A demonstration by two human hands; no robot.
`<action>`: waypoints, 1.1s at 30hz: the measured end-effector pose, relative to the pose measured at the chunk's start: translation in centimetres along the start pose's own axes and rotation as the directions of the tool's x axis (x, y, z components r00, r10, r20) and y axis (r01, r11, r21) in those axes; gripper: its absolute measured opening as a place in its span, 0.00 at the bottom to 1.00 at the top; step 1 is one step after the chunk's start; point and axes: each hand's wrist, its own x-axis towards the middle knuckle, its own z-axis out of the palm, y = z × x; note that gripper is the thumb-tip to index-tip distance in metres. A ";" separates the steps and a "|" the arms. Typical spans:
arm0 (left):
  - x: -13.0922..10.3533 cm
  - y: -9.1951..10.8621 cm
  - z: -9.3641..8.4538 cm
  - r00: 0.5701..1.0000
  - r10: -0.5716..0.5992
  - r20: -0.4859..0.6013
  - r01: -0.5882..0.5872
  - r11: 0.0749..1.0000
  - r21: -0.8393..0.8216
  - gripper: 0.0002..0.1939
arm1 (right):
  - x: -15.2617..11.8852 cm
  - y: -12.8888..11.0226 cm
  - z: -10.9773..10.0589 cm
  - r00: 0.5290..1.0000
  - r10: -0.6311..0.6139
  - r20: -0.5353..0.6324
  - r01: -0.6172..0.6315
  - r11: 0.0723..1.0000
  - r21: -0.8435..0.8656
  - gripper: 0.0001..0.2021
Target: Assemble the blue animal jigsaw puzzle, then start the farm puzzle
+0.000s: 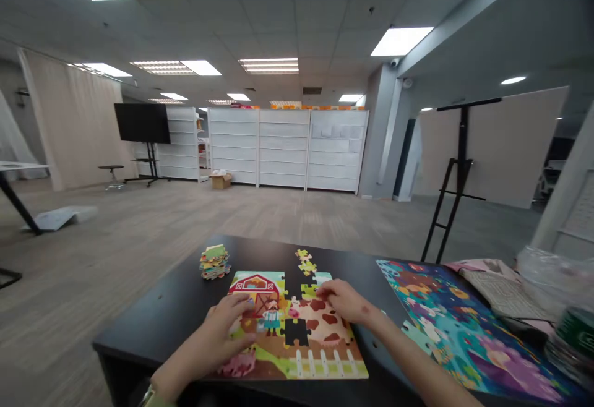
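A farm jigsaw puzzle (273,354) lies on the black table, showing a red barn, a farmer, a spotted cow and a white fence. Dark gaps show at its upper middle and just below the cow's head. My left hand (227,326) rests over the puzzle's left side, fingers apart, partly covering the barn and a pig. At the upper right, my right hand (346,300) has bent fingers close together, fingertips down on the puzzle above the cow; whatever is under them is hidden. Beyond the puzzle lie a few loose yellow-green puzzle pieces (306,263).
A stack of puzzle pieces (215,261) stands at the table's far left. On the right lies a larger sea-themed puzzle (464,326), with a fabric bag (503,289), clear plastic wrap (552,277) and a bottle (575,339) beside it. The black table (153,314) has a rounded left corner.
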 end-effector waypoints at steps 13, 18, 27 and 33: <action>11.1 9.0 5.9 0.996 0.089 0.019 -0.091 0.992 0.088 0.31 | -1.0 0.3 0.7 0.994 -0.024 -0.109 0.040 0.989 0.145 0.18; 10.9 9.7 6.5 1.000 -0.017 0.009 0.016 0.992 0.125 0.29 | -1.1 0.4 0.8 0.993 -0.026 -0.119 0.046 0.985 0.164 0.17; 10.4 10.5 5.9 0.998 -0.012 0.060 0.008 0.998 0.069 0.27 | -1.3 0.4 1.1 0.988 -0.043 -0.149 0.074 0.976 0.205 0.17; 11.0 10.1 5.7 0.986 -0.034 0.162 0.021 0.997 0.080 0.22 | -1.3 0.3 0.8 0.976 -0.062 -0.208 0.104 0.974 0.202 0.16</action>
